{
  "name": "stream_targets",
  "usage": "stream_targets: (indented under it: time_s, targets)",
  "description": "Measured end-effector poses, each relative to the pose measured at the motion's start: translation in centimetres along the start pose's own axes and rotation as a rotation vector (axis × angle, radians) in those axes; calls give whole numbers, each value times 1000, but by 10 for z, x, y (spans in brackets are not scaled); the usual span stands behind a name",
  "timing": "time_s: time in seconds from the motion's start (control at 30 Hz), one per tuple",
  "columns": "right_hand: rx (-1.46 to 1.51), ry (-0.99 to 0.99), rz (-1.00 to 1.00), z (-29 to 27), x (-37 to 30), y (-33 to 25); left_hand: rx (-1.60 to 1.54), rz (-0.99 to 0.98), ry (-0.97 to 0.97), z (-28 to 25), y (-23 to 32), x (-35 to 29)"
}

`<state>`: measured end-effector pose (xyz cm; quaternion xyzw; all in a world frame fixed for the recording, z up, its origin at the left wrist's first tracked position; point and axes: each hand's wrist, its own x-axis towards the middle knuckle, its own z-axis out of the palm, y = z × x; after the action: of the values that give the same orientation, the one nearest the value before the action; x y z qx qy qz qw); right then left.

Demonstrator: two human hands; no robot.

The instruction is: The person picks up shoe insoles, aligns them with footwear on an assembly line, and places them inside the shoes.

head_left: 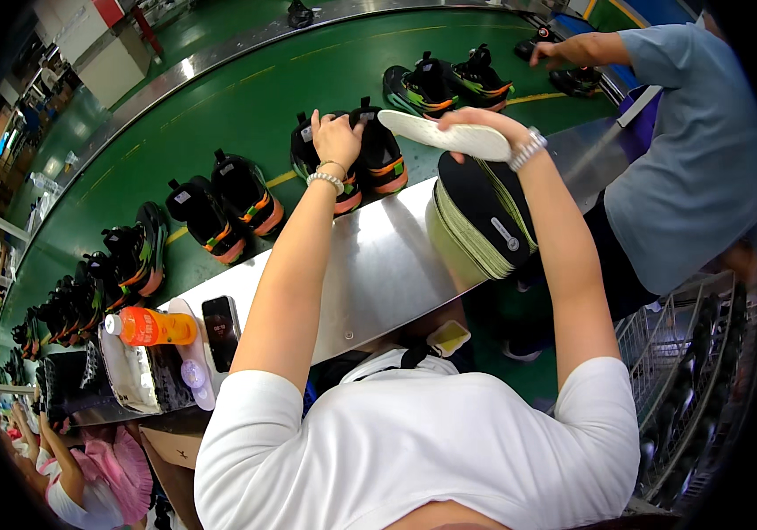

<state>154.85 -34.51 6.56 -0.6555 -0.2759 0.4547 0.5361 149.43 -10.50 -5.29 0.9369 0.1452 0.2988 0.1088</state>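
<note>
My right hand (484,134) grips a white insole (431,132) by one end and holds it out over the line, its other end pointing left. Ahead of me, my left hand (336,143) is on a black sneaker (304,146) with orange trim, its fingers closed at the shoe's opening; the fingertips are partly hidden. Close beside it stands the matching sneaker (382,152). Below my right hand, a stack of insoles (484,212), black on top with pale green edges, rests on the metal ledge (378,274).
More black sneakers (244,193) line the green conveyor (219,124) to the left, another pair (445,81) to the right. An orange drink bottle (159,327) and a phone (220,332) lie on the ledge. A co-worker (692,168) reaches over the line at right, beside a wire rack (688,380).
</note>
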Motion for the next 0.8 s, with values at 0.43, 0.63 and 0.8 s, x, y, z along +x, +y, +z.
stream_targets:
  time_s: [0.43, 0.63, 0.8]
  targets:
    - [164, -345, 457, -40, 97, 6, -170, -40, -205, -3, -13, 11]
    - [-302, -69, 574, 9, 122, 3, -175, 1, -55, 5, -22, 2]
    - [-1231, -67, 268, 39, 145, 15, -202, 33, -139, -4, -22, 3]
